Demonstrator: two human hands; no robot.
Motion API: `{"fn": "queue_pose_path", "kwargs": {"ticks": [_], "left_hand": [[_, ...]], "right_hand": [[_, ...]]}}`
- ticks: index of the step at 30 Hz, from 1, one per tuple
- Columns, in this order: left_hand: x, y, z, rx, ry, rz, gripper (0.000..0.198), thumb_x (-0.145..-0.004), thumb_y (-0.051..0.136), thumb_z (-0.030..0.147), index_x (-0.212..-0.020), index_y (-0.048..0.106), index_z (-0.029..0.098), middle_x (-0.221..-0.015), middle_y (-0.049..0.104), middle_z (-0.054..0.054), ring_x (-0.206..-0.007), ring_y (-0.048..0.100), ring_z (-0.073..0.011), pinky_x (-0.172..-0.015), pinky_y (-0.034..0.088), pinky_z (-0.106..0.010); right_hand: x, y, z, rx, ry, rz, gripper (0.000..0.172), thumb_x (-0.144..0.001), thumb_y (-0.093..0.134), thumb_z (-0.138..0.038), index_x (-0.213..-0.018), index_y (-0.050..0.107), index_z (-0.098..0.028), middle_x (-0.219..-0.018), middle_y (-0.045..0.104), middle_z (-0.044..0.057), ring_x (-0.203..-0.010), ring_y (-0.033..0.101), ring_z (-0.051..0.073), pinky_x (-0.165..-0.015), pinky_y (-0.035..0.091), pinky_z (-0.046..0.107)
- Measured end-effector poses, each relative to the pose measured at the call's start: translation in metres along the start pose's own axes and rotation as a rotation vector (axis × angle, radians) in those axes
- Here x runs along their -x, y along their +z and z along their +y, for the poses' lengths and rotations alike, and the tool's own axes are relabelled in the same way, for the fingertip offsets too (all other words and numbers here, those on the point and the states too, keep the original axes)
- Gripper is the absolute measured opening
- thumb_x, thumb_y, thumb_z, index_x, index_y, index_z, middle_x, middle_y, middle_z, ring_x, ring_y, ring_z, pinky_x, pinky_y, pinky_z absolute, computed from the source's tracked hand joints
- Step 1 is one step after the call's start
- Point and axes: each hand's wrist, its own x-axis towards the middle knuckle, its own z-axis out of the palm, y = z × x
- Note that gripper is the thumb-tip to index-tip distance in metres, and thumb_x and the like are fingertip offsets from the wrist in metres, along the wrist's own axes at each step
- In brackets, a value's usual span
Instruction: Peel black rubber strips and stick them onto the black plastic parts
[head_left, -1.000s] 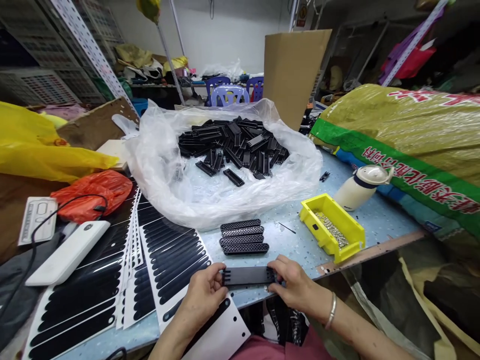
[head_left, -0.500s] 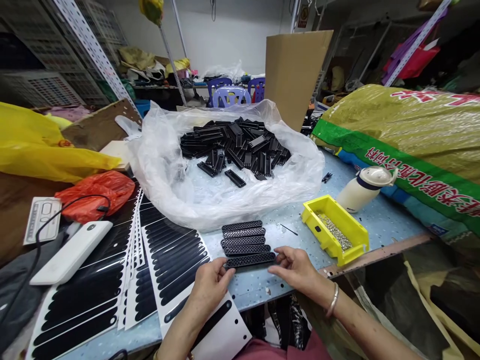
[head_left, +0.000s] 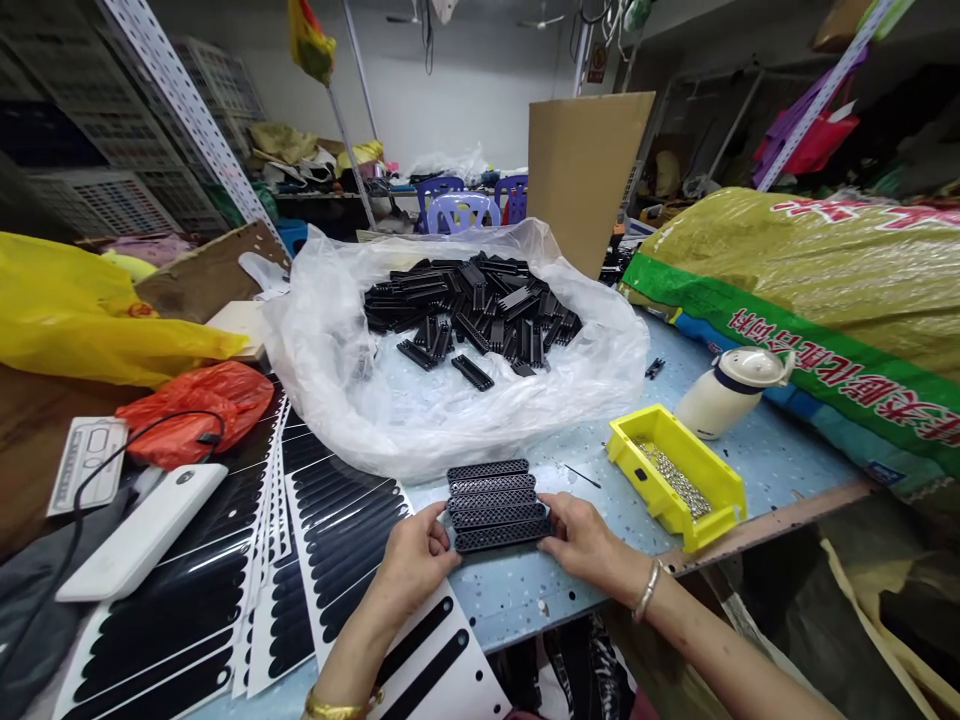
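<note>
Several black lattice-patterned plastic strips (head_left: 492,489) lie side by side in a row on the table, close against one another. My left hand (head_left: 416,545) closes thumb and fingers on the left end of the nearest black strip (head_left: 502,536). At that strip's right end, my right hand (head_left: 583,535) grips it the same way. To the left, partly under my left forearm, is a white sheet (head_left: 352,540) bearing long black rounded stickers. Beyond the row, an open clear plastic bag (head_left: 450,437) holds a heap of black plastic parts (head_left: 472,300).
Right of my hands stands a yellow bin (head_left: 675,475) of small metal pieces, with a cream bottle (head_left: 731,393) behind it. A thin dark rod (head_left: 583,476) lies near the bin. At left are a white power bank (head_left: 146,535), a red bag (head_left: 199,410) and more sticker sheets (head_left: 172,620).
Both hands have pushed the nearest strip away from me, and the gaps between the strips have closed. My head view has tilted up slightly.
</note>
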Motion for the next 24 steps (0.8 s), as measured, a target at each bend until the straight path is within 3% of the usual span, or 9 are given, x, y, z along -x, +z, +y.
{"fn": "queue_pose_path", "kwargs": {"ticks": [3,7,10,13,19,24], "left_hand": [[-0.001,0.003,0.0,0.057,0.021,0.011,0.052,-0.055,0.07,0.013,-0.107,0.069,0.014,-0.059,0.059,0.005,-0.051,0.055,-0.012,-0.051,0.043,-0.023],[0.001,0.0,-0.009,0.105,0.01,0.092,0.06,-0.054,0.078,0.019,-0.112,0.068,0.014,-0.063,0.065,0.002,-0.054,0.06,-0.0151,-0.053,0.049,-0.026],[-0.003,-0.003,-0.01,0.156,0.089,0.298,0.056,-0.065,0.077,0.035,-0.116,0.068,0.015,-0.086,0.074,-0.007,-0.08,0.07,-0.024,-0.072,0.056,-0.034],[-0.014,0.003,-0.003,0.233,0.204,0.42,0.048,-0.079,0.063,0.047,-0.116,0.068,0.016,-0.118,0.07,-0.014,-0.115,0.062,-0.0293,-0.101,0.047,-0.043],[-0.031,0.021,0.006,0.217,0.248,0.403,0.052,-0.083,0.055,0.051,-0.113,0.07,0.011,-0.123,0.068,-0.016,-0.121,0.059,-0.0315,-0.108,0.04,-0.049],[-0.012,0.026,0.004,0.2,0.24,0.384,0.044,-0.087,0.052,0.043,-0.116,0.07,0.014,-0.122,0.069,-0.012,-0.121,0.059,-0.0294,-0.109,0.04,-0.046]], "right_hand": [[-0.001,-0.003,-0.007,-0.035,-0.032,0.003,0.035,-0.068,0.064,-0.004,-0.102,0.068,-0.013,-0.084,0.067,0.005,-0.068,0.059,0.017,-0.065,0.049,0.027],[0.0,-0.008,-0.003,-0.134,0.065,0.007,0.041,-0.067,0.074,-0.017,-0.107,0.068,-0.012,-0.081,0.068,0.005,-0.062,0.061,0.017,-0.057,0.051,0.027],[-0.007,-0.01,0.006,-0.244,0.065,0.241,0.038,-0.079,0.067,-0.038,-0.107,0.069,-0.012,-0.084,0.072,0.009,-0.068,0.067,0.021,-0.06,0.054,0.031],[-0.028,-0.004,0.011,-0.306,-0.015,0.483,0.037,-0.093,0.047,-0.043,-0.094,0.072,-0.015,-0.088,0.074,0.011,-0.076,0.069,0.022,-0.067,0.056,0.033],[-0.064,0.021,0.002,-0.198,-0.196,0.547,0.03,-0.09,0.051,-0.037,-0.082,0.072,-0.018,-0.077,0.073,0.008,-0.07,0.068,0.021,-0.067,0.053,0.03],[-0.057,0.03,0.001,-0.13,-0.193,0.544,0.03,-0.091,0.05,-0.035,-0.076,0.07,-0.018,-0.071,0.069,0.006,-0.066,0.064,0.019,-0.063,0.048,0.029]]}}
